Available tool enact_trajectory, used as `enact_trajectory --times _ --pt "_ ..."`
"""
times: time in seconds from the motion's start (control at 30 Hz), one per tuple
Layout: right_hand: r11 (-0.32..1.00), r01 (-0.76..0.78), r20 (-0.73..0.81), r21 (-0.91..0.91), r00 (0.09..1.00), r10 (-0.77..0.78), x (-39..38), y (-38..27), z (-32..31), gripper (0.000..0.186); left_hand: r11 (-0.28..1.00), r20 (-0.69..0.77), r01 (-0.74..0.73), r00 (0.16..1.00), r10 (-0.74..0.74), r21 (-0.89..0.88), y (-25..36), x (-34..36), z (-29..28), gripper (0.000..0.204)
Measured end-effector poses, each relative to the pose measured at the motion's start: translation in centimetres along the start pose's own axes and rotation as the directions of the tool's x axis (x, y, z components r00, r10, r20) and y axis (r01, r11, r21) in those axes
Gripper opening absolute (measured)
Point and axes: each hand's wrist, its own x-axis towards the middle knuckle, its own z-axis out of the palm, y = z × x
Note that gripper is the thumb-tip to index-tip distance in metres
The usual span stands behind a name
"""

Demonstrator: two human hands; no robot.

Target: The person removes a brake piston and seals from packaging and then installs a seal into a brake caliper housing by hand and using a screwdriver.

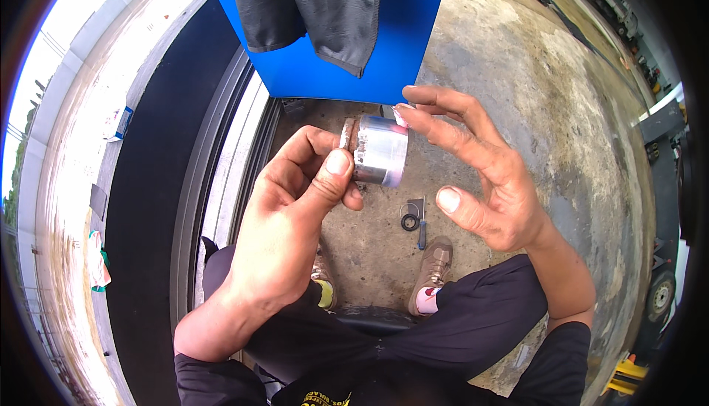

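A shiny metal piston [381, 152], cup-like in shape, is held sideways at chest level. One end of it carries a rusty, pitted band with a groove. My left hand [284, 192] pinches that rusty end between thumb and fingers. Close to the smooth end is my right hand [487, 173], its thumb and fingers spread apart. A pinkish-white smear of paste shows on its index fingertip, right by the piston's rim; whether they touch, I cannot tell. Down on the floor lie a black rubber ring [404, 225] and a screwdriver with a blue handle [422, 239].
Ahead stands a blue cabinet [347, 84] with a dark cloth [343, 18] hanging over it. A black ledge [148, 206] runs along my left. My shoes [437, 258] rest on the stained concrete floor [546, 88]. A yellow metal object [626, 376] is at the lower right.
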Motion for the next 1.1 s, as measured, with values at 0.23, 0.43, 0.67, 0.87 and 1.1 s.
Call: enact_trajectory --times 0.23,0.43,0.67,0.87,1.1 --pt "0.914 0.121 0.042 -0.387 0.993 -0.114 0.1 -1.3 -0.1 0.067 1.0 -0.009 -0.01 1.0 0.009 -0.026 0.1 -0.2 -0.2 0.015" --pt "0.902 0.215 -0.028 -0.376 0.97 -0.243 -0.3 -0.4 -1.3 0.059 1.0 0.008 0.001 1.0 -0.001 -0.02 0.2 -0.3 -0.1 0.014" --pt "0.978 -0.095 -0.048 0.184 0.993 0.105 0.5 -0.8 0.6 0.061 1.0 0.015 0.003 1.0 -0.003 -0.004 -0.3 -0.5 -0.3 0.015" --pt "0.997 0.065 -0.037 0.032 0.997 -0.064 0.3 0.1 0.4 0.058 0.999 -0.013 0.028 1.0 -0.028 -0.041 0.0 -0.5 0.1 0.015" --pt "0.93 0.229 0.056 -0.286 0.973 -0.222 0.3 -0.9 -0.1 0.055 0.993 -0.008 0.098 0.995 -0.099 -0.058 0.1 -0.2 -0.1 0.019"
